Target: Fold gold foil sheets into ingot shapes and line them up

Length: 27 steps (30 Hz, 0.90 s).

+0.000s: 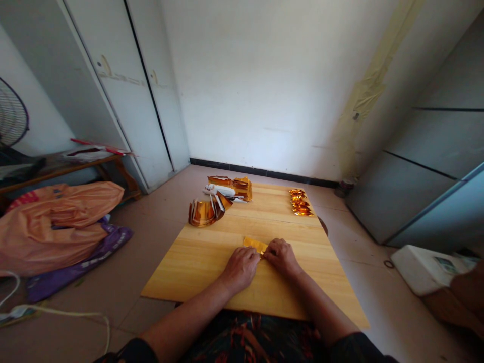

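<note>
A small sheet of gold foil paper (254, 243) lies near the front middle of the wooden table. Both my hands meet at its near edge. The fingers of my left hand (241, 264) are closed on the left part of that edge, and my right hand (283, 256) pinches its right corner. Between the fingertips the edge looks bunched or folded; the exact fold is hidden. Far right on the table stands a row of several folded gold foil pieces (301, 202). At the far left sits a curled stack of gold foil sheets (204, 213).
Behind the curled stack, more gold and white sheets (230, 189) lie at the back left of the wooden table (212, 257). An orange bag (56, 222) and a purple bag (81, 259) rest on the floor at left. A white box (427, 269) stands at right.
</note>
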Motion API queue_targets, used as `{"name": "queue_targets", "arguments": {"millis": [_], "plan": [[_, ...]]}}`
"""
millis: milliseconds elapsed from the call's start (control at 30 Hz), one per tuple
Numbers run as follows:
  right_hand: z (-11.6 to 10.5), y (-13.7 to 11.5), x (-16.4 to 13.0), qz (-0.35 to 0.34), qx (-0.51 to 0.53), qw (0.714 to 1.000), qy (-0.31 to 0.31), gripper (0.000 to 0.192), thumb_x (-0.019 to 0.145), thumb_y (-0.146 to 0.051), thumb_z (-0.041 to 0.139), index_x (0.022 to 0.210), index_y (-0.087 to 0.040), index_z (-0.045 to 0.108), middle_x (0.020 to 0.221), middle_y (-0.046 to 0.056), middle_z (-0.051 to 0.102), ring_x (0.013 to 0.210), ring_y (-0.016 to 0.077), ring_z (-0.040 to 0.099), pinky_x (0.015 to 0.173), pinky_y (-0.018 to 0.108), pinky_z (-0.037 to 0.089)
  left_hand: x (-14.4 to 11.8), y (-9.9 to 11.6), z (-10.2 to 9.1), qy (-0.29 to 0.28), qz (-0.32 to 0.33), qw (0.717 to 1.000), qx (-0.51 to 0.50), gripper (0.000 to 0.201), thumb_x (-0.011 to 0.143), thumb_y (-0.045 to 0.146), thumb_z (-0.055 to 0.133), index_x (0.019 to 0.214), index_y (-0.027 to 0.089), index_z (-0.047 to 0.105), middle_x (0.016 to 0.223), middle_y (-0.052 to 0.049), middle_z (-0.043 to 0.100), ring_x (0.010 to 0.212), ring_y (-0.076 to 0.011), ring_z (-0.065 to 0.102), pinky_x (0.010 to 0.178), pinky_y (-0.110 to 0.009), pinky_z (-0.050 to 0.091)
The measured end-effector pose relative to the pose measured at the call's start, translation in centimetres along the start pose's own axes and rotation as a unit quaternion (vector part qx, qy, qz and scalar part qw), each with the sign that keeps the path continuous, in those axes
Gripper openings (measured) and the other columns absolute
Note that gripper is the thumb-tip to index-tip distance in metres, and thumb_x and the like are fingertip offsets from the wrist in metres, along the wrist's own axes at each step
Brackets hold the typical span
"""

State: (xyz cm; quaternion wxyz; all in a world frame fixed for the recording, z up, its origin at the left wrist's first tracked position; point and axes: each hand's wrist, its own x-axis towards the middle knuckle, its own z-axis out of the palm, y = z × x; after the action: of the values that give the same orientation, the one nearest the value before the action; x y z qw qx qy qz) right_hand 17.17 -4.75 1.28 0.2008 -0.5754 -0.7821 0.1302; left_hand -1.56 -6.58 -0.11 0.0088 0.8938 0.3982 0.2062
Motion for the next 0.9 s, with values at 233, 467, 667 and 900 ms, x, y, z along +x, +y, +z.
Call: {"name": "queue_targets", "arguments": {"millis": [233,467,667,900], "plan": [[-0.04,-0.55,-0.27,0.006,-0.026,1.000,-0.001,0.011,0.083,-0.026,0.060,0.075,-0.020,0.065,0.085,0.002,0.062,0.084,0.0150,0.053,0.074,0.026,0.032,-0.03,0.04,-0.41,-0.003,-0.008,1.000,-0.019,0.015,0.082,0.009,0.047,0.089,0.018,0.056,0.096,-0.006,0.063,0.095,-0.0198,0.058,0.086,-0.035,0.046],[0.02,-0.61,-0.34,0.005,-0.033,0.999,0.001,0.011,0.084,-0.025,0.059,0.076,-0.020,0.065,0.086,0.002,0.062,0.084,0.0152,0.052,0.074,0.026,0.031,-0.14,-0.04,-0.80,-0.024,0.019,1.000,-0.001,0.022,0.086,0.011,0.045,0.102,0.020,0.058,0.096,-0.006,0.062,0.095,-0.0199,0.057,0.085,-0.036,0.046],[0.34,-0.47,-0.32,0.009,-0.024,1.000,0.018,0.009,0.081,-0.023,0.060,0.073,-0.020,0.064,0.083,0.002,0.061,0.081,0.0153,0.053,0.074,0.026,0.032,-0.34,-0.03,-0.44,-0.001,0.031,0.999,0.033,0.019,0.089,0.021,0.049,0.101,0.024,0.064,0.100,-0.006,0.060,0.099,-0.0212,0.056,0.086,-0.037,0.046],[0.59,0.21,-0.20,0.013,0.036,0.999,0.035,0.005,0.076,-0.018,0.060,0.076,-0.021,0.064,0.082,0.001,0.063,0.082,0.0158,0.056,0.077,0.027,0.037,-0.38,-0.18,-0.23,0.005,0.030,0.999,0.023,0.017,0.089,0.022,0.051,0.095,0.024,0.067,0.098,-0.006,0.059,0.099,-0.0205,0.054,0.087,-0.036,0.045]]}}
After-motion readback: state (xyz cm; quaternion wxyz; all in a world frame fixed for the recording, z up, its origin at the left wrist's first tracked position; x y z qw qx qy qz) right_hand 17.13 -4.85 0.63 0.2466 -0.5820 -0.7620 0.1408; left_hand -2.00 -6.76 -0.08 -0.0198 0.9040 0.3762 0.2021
